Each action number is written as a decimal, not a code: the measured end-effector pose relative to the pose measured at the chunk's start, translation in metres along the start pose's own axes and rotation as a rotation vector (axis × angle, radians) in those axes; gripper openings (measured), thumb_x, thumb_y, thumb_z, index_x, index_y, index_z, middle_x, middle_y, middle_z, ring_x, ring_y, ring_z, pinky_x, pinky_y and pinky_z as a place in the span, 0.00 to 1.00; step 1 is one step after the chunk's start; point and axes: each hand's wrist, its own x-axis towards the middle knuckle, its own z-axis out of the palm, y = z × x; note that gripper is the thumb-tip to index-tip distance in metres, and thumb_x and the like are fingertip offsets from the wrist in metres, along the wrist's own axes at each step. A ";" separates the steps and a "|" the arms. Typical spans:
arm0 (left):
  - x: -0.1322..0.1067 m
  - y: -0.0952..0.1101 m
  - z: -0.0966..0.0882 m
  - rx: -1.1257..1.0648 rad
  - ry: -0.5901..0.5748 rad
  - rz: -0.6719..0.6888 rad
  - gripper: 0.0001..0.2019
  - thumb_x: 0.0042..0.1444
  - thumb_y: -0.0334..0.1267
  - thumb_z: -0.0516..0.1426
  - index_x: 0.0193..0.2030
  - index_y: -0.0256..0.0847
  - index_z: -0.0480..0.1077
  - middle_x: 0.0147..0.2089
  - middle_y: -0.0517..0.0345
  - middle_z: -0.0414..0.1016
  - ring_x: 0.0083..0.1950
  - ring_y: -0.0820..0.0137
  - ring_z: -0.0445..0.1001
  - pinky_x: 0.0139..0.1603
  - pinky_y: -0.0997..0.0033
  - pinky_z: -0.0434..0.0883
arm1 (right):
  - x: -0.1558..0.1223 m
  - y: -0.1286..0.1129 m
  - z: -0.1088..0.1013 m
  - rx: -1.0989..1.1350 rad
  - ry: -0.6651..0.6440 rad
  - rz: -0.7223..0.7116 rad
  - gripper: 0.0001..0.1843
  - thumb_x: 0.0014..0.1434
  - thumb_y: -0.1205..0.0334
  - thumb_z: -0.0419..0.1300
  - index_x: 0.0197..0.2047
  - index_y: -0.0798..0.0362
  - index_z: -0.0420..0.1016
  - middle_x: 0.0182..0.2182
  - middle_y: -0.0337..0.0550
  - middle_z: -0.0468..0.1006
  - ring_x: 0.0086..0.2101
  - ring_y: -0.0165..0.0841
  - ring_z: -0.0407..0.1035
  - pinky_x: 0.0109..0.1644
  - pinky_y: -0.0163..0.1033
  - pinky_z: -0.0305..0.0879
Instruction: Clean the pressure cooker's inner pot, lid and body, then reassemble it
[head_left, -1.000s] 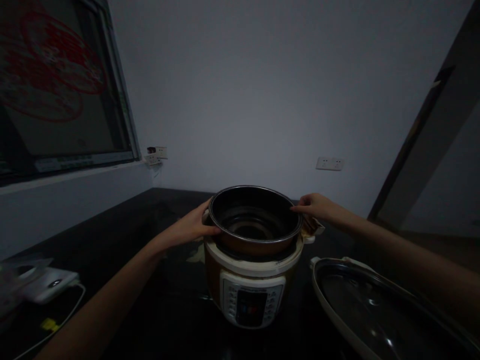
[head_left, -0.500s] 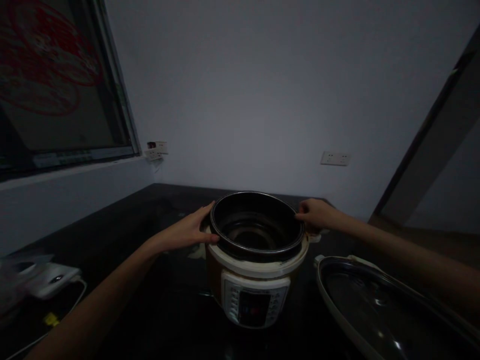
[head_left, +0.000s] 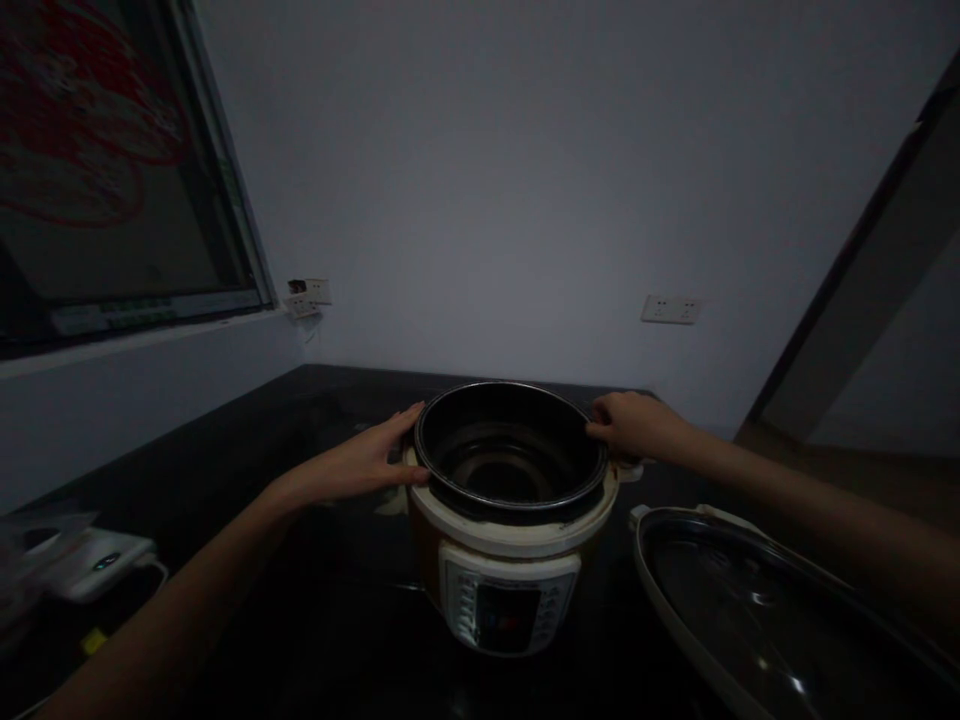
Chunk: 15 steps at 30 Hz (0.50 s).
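A white and brown electric cooker (head_left: 510, 580) stands on the dark counter (head_left: 247, 440) in front of me, its control panel facing me. A dark inner pot (head_left: 510, 455) sits down inside it, its rim level with the cooker's top. My left hand (head_left: 367, 462) rests against the left side of the pot's rim, fingers stretched along it. On the right side of the rim my right hand (head_left: 637, 425) has its fingers curled over the edge.
The cooker's lid (head_left: 765, 620) lies on the counter at the lower right. A small white device (head_left: 90, 562) with a cable sits at the lower left. Behind are a window (head_left: 105, 170), wall sockets (head_left: 671, 309) and a white wall.
The inner pot has gone down from raised above the cooker to seated inside it. Both hands have followed its rim down.
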 end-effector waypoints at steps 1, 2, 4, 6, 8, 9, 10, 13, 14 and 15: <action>0.000 -0.002 0.000 -0.038 0.005 0.004 0.40 0.49 0.46 0.64 0.68 0.50 0.54 0.73 0.50 0.48 0.73 0.53 0.46 0.70 0.47 0.42 | 0.000 -0.001 -0.001 -0.016 0.003 -0.009 0.12 0.58 0.55 0.54 0.32 0.53 0.75 0.33 0.52 0.80 0.33 0.40 0.74 0.31 0.38 0.59; -0.001 -0.004 0.000 -0.078 0.008 0.007 0.40 0.49 0.45 0.65 0.68 0.51 0.55 0.73 0.51 0.49 0.73 0.54 0.46 0.70 0.48 0.41 | -0.001 -0.001 -0.001 -0.029 0.004 -0.017 0.12 0.58 0.55 0.54 0.32 0.53 0.75 0.34 0.52 0.81 0.34 0.40 0.74 0.31 0.38 0.60; -0.001 -0.007 0.000 -0.116 0.039 -0.014 0.41 0.46 0.44 0.66 0.67 0.50 0.56 0.72 0.49 0.49 0.73 0.55 0.47 0.70 0.48 0.41 | -0.001 -0.002 -0.002 -0.050 0.006 -0.029 0.13 0.59 0.55 0.54 0.33 0.53 0.76 0.34 0.53 0.81 0.34 0.40 0.75 0.32 0.39 0.61; -0.003 -0.007 -0.001 -0.072 0.084 -0.055 0.45 0.44 0.45 0.67 0.68 0.47 0.54 0.72 0.45 0.48 0.72 0.53 0.49 0.70 0.48 0.43 | -0.002 -0.001 -0.001 -0.062 0.010 -0.036 0.15 0.60 0.54 0.53 0.33 0.53 0.76 0.34 0.53 0.81 0.34 0.40 0.75 0.32 0.39 0.61; -0.005 -0.003 -0.004 -0.003 0.117 -0.085 0.48 0.44 0.49 0.67 0.70 0.44 0.51 0.72 0.43 0.48 0.71 0.52 0.51 0.69 0.48 0.47 | -0.003 -0.001 0.000 -0.067 0.013 -0.039 0.17 0.61 0.52 0.52 0.33 0.53 0.76 0.34 0.53 0.81 0.34 0.40 0.75 0.32 0.39 0.60; -0.007 0.001 -0.005 0.020 0.119 -0.091 0.48 0.44 0.51 0.66 0.70 0.43 0.50 0.72 0.42 0.49 0.71 0.51 0.52 0.69 0.49 0.49 | -0.003 0.000 0.000 -0.068 0.014 -0.042 0.18 0.61 0.51 0.51 0.33 0.53 0.77 0.34 0.53 0.81 0.34 0.40 0.75 0.32 0.39 0.60; -0.008 0.006 -0.007 0.032 0.113 -0.089 0.47 0.45 0.52 0.65 0.70 0.43 0.50 0.72 0.43 0.50 0.70 0.51 0.53 0.68 0.49 0.50 | -0.004 0.000 0.000 -0.069 0.014 -0.045 0.19 0.62 0.50 0.50 0.33 0.53 0.77 0.34 0.53 0.81 0.34 0.40 0.75 0.31 0.39 0.59; -0.013 0.025 -0.011 0.096 0.131 -0.038 0.39 0.52 0.55 0.60 0.68 0.45 0.55 0.72 0.47 0.53 0.70 0.52 0.54 0.68 0.49 0.51 | -0.005 0.003 -0.003 -0.060 0.020 -0.046 0.23 0.63 0.46 0.48 0.34 0.52 0.77 0.33 0.51 0.81 0.33 0.40 0.74 0.30 0.38 0.57; -0.014 0.032 -0.011 0.134 0.158 -0.004 0.36 0.54 0.55 0.58 0.67 0.46 0.57 0.71 0.49 0.54 0.70 0.53 0.54 0.68 0.48 0.51 | -0.007 0.004 -0.006 -0.051 0.029 -0.042 0.23 0.64 0.46 0.48 0.34 0.52 0.77 0.32 0.51 0.80 0.32 0.39 0.73 0.29 0.38 0.56; -0.016 0.040 -0.011 0.176 0.198 0.038 0.33 0.56 0.55 0.57 0.66 0.46 0.59 0.71 0.50 0.55 0.70 0.53 0.54 0.68 0.48 0.51 | -0.009 0.006 -0.009 -0.041 0.046 -0.039 0.23 0.64 0.47 0.48 0.34 0.52 0.77 0.31 0.50 0.80 0.31 0.38 0.73 0.29 0.37 0.55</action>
